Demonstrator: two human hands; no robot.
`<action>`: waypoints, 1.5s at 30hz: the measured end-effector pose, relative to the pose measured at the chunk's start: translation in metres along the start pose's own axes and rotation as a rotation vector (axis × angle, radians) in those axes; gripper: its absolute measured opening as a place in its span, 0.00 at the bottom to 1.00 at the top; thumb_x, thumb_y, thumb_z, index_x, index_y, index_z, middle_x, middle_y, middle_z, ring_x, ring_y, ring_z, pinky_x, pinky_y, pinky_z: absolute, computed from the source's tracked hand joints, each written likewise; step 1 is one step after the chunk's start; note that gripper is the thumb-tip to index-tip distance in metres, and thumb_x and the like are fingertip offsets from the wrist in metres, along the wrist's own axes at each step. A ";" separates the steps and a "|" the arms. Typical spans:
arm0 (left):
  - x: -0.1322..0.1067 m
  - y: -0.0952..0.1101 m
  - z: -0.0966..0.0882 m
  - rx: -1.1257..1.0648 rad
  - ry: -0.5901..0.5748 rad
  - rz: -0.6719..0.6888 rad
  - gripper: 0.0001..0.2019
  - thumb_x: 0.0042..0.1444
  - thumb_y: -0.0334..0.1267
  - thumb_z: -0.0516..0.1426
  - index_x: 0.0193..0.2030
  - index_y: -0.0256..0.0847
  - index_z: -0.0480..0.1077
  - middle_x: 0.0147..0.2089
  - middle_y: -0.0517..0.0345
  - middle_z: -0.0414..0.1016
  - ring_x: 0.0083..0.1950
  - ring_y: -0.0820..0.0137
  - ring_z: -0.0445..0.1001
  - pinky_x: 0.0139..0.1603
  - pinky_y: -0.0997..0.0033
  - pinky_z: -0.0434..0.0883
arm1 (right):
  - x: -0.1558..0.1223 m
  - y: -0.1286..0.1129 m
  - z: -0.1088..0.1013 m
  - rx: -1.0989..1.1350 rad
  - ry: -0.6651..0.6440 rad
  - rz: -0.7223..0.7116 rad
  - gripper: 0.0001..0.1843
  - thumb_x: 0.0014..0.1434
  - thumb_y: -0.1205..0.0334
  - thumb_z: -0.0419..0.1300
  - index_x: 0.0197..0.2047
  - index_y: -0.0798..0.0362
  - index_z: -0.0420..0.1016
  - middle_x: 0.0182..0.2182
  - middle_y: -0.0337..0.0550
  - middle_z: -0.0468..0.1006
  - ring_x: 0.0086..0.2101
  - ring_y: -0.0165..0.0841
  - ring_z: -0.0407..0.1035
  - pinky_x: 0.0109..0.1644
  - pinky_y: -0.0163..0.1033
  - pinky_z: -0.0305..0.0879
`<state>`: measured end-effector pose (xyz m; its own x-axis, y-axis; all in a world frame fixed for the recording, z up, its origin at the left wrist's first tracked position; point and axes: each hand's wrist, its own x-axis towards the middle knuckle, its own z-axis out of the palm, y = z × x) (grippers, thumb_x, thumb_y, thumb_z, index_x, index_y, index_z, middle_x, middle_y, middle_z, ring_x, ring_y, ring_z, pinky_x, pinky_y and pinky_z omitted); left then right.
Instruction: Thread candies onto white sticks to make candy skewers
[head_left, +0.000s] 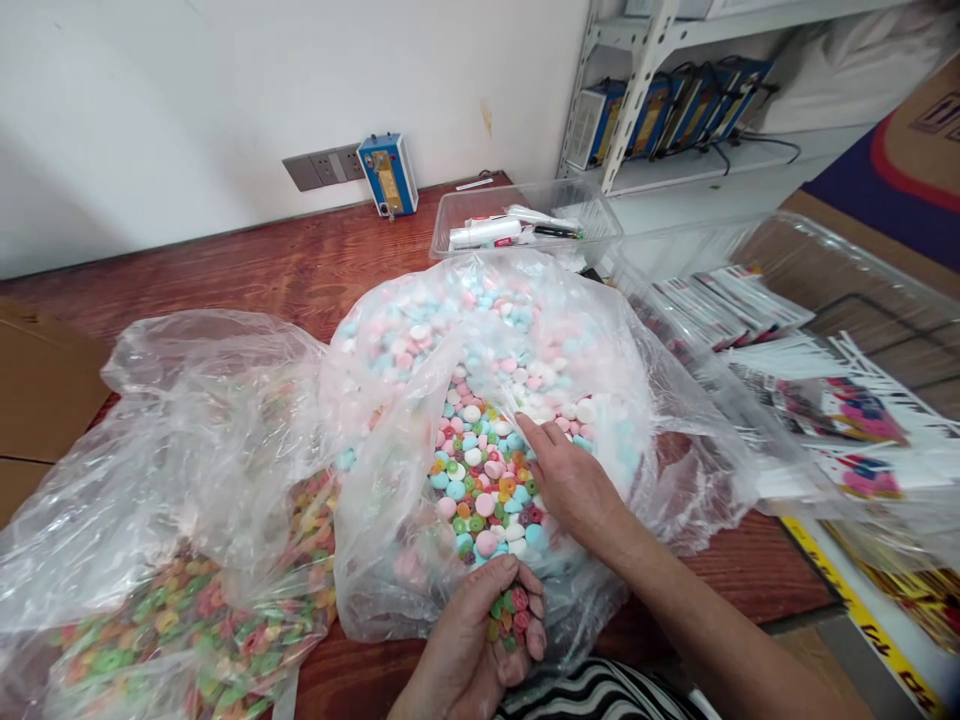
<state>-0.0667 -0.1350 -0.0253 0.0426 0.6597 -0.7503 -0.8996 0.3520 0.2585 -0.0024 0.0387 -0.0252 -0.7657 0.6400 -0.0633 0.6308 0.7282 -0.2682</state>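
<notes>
My left hand [487, 625] is cupped at the near edge of a large clear plastic bag [390, 480], its fingers curled round a handful of small ring gummies [511, 615], red and green. My right hand [566, 475] reaches over the same bag from the right. Its fingers are bent at the plastic beside the opening and seem to grip it. Inside the opening lie round pastel candies [486, 505] in pink, blue and white, mixed with small coloured gummy rings. More pastel candies show through the plastic farther back.
A second clear bag [210, 450] of ring gummies lies left, beside a cardboard box [45, 390]. Behind stands a clear tray [525, 235] with white packets. At right, a larger plastic bin [795, 240] holds printed packages and white sticks. A blue device [388, 175] leans by wall sockets.
</notes>
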 end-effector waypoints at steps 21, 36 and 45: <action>-0.013 0.009 0.008 0.015 0.013 0.104 0.13 0.56 0.43 0.62 0.40 0.33 0.74 0.29 0.58 0.71 0.21 0.80 0.68 0.12 0.86 0.53 | -0.040 0.090 -0.014 -0.112 0.310 0.492 0.27 0.64 0.71 0.44 0.66 0.64 0.54 0.50 0.65 0.71 0.41 0.45 0.74 0.39 0.47 0.71; -0.001 0.006 0.016 0.129 0.030 0.065 0.25 0.56 0.42 0.62 0.59 0.37 0.68 0.27 0.61 0.70 0.18 0.80 0.66 0.12 0.84 0.49 | -0.033 0.029 -0.041 -0.047 0.208 -0.050 0.11 0.68 0.65 0.51 0.48 0.52 0.72 0.40 0.46 0.75 0.43 0.37 0.70 0.47 0.37 0.64; -0.001 0.007 0.011 0.015 -0.039 0.049 0.17 0.59 0.43 0.59 0.50 0.33 0.74 0.31 0.56 0.72 0.21 0.78 0.71 0.13 0.84 0.54 | 0.022 0.020 -0.014 -0.161 -0.057 -0.127 0.09 0.65 0.69 0.53 0.38 0.52 0.75 0.37 0.44 0.73 0.33 0.32 0.69 0.30 0.34 0.55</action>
<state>-0.0682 -0.1261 -0.0164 0.0156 0.7017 -0.7123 -0.8944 0.3283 0.3038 -0.0054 0.0706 -0.0188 -0.8434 0.5289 -0.0947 0.5371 0.8348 -0.1210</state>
